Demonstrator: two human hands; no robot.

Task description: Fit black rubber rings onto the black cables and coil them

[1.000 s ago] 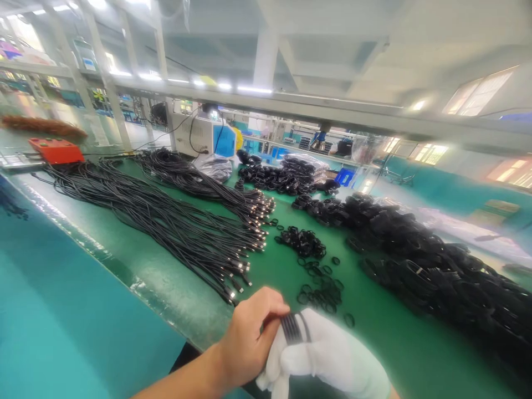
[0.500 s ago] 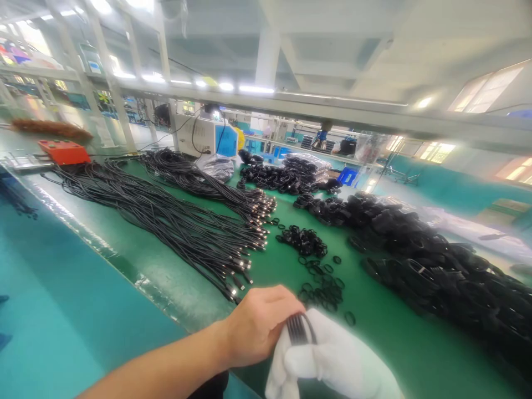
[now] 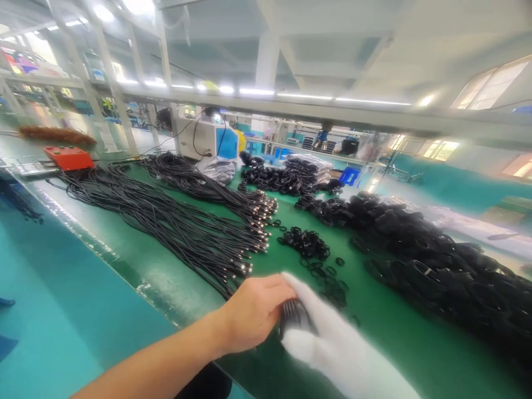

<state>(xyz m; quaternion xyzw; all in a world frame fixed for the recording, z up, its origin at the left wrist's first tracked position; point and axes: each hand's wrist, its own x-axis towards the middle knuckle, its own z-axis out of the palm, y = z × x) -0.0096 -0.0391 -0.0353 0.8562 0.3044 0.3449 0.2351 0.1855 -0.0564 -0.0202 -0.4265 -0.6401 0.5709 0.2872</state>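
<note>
My bare left hand (image 3: 253, 311) is closed on the left side of a small coil of black cable (image 3: 296, 316), above the table's near edge. From the right, my white-gloved right hand (image 3: 326, 343) wraps round the same coil, its thumb below and its fingers over the top; the glove is smeared by motion. Just beyond my hands, several small black bands (image 3: 332, 288) lie loose beside a heap of more bands (image 3: 305, 243). To the left, a long spread of black cables (image 3: 166, 227) lies with its metal plugs pointing toward the middle of the table.
A large pile of coiled black cables (image 3: 419, 266) covers the right side of the green table (image 3: 199, 288). Farther back are more coils (image 3: 274, 180), clear plastic bags (image 3: 216, 169) and a white-and-blue machine (image 3: 226, 141). A red box (image 3: 70, 158) sits at the far left.
My gloved right hand has shifted its fingers up and over the coil, close to my left fingertips. My left hand has risen slightly, still on the coil.
</note>
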